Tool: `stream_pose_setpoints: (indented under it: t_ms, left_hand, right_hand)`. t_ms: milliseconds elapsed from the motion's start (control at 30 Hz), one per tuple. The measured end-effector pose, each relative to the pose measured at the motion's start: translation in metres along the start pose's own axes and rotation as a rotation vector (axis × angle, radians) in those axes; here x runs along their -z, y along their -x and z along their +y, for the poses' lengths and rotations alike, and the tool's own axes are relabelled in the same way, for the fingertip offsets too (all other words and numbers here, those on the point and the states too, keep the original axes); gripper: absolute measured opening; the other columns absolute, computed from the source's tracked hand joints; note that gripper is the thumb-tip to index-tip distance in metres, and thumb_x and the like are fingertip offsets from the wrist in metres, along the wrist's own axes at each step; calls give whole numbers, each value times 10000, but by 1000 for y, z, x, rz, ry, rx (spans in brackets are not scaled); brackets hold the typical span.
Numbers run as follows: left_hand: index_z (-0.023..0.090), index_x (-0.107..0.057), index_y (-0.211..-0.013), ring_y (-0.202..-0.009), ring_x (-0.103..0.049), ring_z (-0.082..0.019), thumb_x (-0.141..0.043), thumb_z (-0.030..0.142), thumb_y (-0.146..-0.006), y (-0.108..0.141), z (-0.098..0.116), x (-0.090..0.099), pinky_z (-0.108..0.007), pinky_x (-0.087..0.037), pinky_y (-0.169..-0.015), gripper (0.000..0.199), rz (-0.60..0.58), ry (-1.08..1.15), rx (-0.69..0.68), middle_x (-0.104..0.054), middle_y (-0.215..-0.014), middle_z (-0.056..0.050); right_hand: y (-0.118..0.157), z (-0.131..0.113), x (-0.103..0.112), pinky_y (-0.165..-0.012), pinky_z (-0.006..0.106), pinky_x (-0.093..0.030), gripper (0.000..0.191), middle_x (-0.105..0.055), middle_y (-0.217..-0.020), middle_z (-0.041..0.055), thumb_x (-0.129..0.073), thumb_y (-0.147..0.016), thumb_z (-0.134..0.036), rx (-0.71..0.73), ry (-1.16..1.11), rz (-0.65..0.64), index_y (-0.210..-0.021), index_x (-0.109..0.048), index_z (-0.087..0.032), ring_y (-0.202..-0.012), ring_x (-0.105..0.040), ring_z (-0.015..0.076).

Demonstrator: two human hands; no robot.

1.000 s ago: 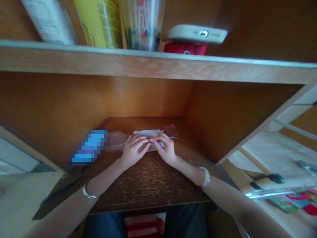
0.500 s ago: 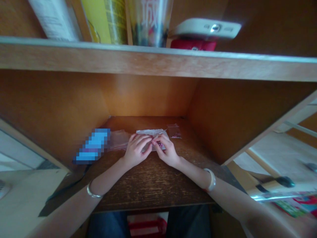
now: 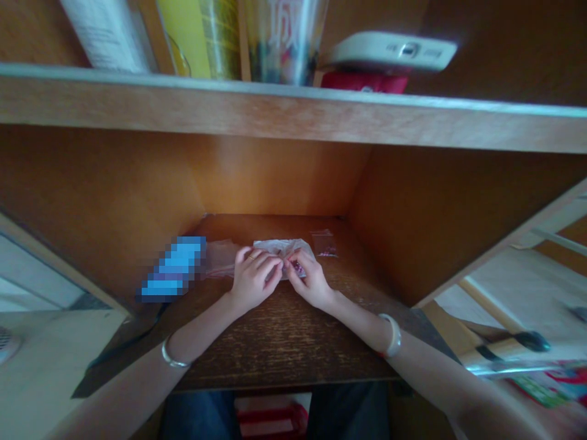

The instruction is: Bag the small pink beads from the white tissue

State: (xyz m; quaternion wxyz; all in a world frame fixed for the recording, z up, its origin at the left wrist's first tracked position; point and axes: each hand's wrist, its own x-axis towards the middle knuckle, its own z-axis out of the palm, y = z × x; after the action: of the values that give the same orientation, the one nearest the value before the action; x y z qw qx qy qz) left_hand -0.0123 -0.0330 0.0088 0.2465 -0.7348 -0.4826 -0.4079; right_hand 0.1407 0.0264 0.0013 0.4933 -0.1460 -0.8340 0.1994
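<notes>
Plastic bag (image 3: 279, 247) pinched in grip of left hand (image 3: 252, 280), right hand (image 3: 310, 281)

Crumpled plastic bag (image 3: 279, 248) lies flat, pink contents (image 3: 298, 267) showing. Small zip bag (image 3: 323, 243) lies just beside it, pink bits (image 3: 327, 253) inside.

Here we are at a home study nook: a wooden desk (image 3: 284, 330) under a built-in shelf (image 3: 293, 110), with a book (image 3: 192, 36) and a tumbler (image 3: 284, 36) up top!

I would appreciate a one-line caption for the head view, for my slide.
Left hand and right hand pinch crumpled plastic on a wooden desk, beside a small clear bag.
</notes>
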Motion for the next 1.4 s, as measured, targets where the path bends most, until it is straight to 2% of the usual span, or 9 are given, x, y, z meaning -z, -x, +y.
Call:
stream_pose_setpoints:
  t_ms: [233, 400, 633, 733, 933, 1100, 1233, 1333, 1400]
  left_hand:
    - [219, -578, -687, -728, -590, -181, -550, 197, -821, -2, 8, 2, -408, -325, -853, 139, 48, -119, 7, -678, -676, 26]
    - [213, -561, -697, -706, -579, -186, -553, 205, -818, -1, -1, 2, -412, -329, -825, 121, 96, -162, 94, -657, -658, 17]
    - [210, -591, -868, -756, -622, -176, -567, 214, -853, 3, -9, -1, -386, -343, -857, 28, 107, -79, 75, -707, -800, 5]
    - [200, -585, -905, -821, -640, -173, -579, 203, -849, 5, -8, -4, -367, -357, -876, 57, 140, -41, 56, -716, -905, -16]
    - [226, -646, -864, -911, -620, -192, -501, 107, -862, 8, -8, -2, -391, -362, -867, 187, 76, -76, -7, -667, -1141, -40]
    - [220, -641, -1062, -968, -601, -225, -476, 96, -855, 8, -9, -3, -407, -374, -854, 292, -31, -89, 68, -591, -1276, -71]
    - [219, -578, -1199, -993, -602, -236, -507, 206, -893, 8, -9, -6, -404, -377, -863, 314, -50, -103, 106, -599, -1267, -73]
    - [223, -556, -1233, -1015, -603, -241, -521, 267, -901, 9, -10, -8, -406, -381, -871, 337, -57, -90, 122, -597, -1269, -78]
    - [230, -541, -1255, -1031, -602, -241, -523, 281, -903, 10, -11, -10, -411, -384, -883, 356, -61, -77, 143, -595, -1272, -80]
  right_hand:
    - [0, 0, 1, -661, 313, -479, 90, -574, -766, 44, -477, -892, -211, 12, 111, -37, -811, -514, -198, -718, -553, 170]
    - [2, -2, -2, -674, 323, -492, 63, -607, -793, 53, -516, -856, -194, 78, 206, -24, -794, -529, -201, -744, -575, 182]
    - [4, -3, -1, -668, 314, -497, 70, -627, -768, 50, -517, -874, -200, 37, 206, 75, -844, -579, -186, -730, -594, 178]
    - [4, -2, 0, -696, 322, -500, 86, -637, -800, 61, -508, -884, -206, 31, 190, 68, -876, -589, -179, -765, -602, 184]
    - [5, -4, -2, -704, 318, -499, 111, -644, -802, 69, -500, -897, -206, 61, 191, 22, -869, -601, -170, -764, -598, 182]
    - [4, -4, -2, -704, 317, -502, 120, -646, -803, 63, -491, -903, -213, 61, 170, -7, -861, -598, -175, -755, -590, 174]
    - [4, -2, -1, -729, 323, -503, 114, -645, -818, 51, -496, -903, -223, 28, 126, -11, -871, -599, -184, -778, -596, 170]
    - [5, -2, -2, -733, 326, -499, 123, -634, -810, 41, -500, -904, -254, -50, 54, -1, -861, -597, -193, -779, -596, 167]
    - [5, -4, -5, -720, 325, -496, 123, -626, -809, 33, -536, -888, -308, -182, -29, 25, -861, -591, -201, -764, -595, 165]
